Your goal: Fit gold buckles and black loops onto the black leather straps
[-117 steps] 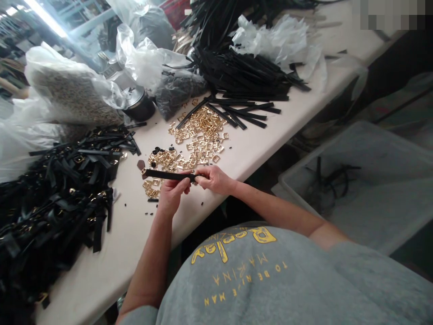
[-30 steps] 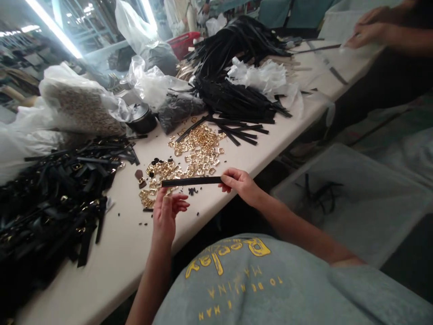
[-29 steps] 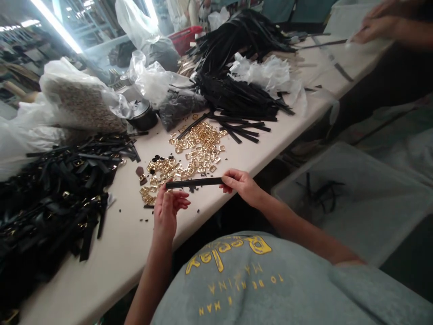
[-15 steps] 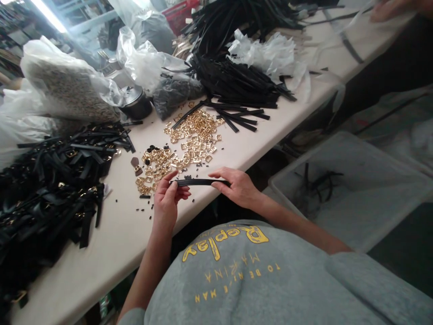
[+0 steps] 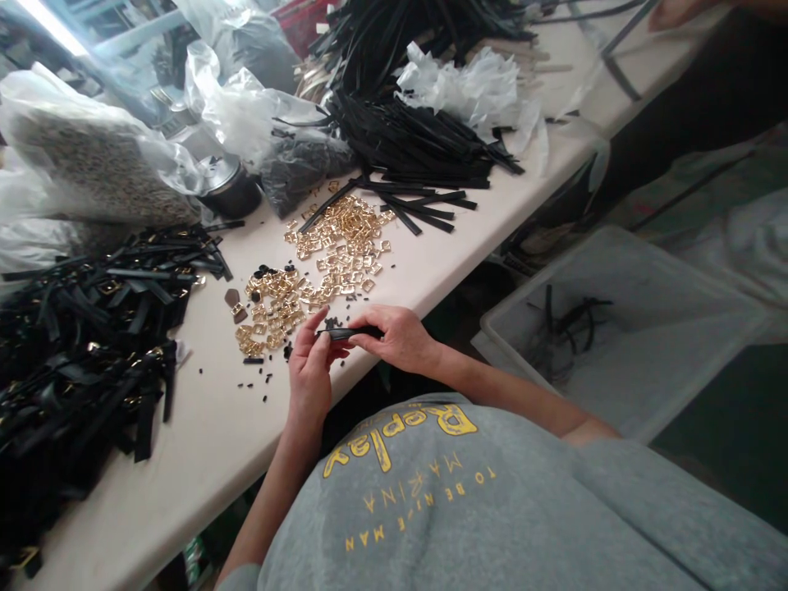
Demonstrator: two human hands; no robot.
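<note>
A short black strap [image 5: 348,332] is held between both of my hands just above the table's near edge. My left hand [image 5: 313,368] pinches its left end with thumb and fingers. Over its right part my right hand [image 5: 399,336] is closed, fingers curled round it. Just beyond the hands lies a scatter of gold buckles [image 5: 320,267] with a few small black pieces [image 5: 266,382] among them. Most of the strap is hidden by my right hand.
A big heap of black straps with buckles [image 5: 86,345] fills the left of the white table [image 5: 203,435]. Loose black strips [image 5: 419,148] and plastic bags [image 5: 92,164] lie at the back. A grey bin [image 5: 621,328] stands to the right. Another person's hand [image 5: 671,12] shows at top right.
My right hand has slid left along the strap toward the left hand, so the hands are now close together. The view has tipped downward a little.
</note>
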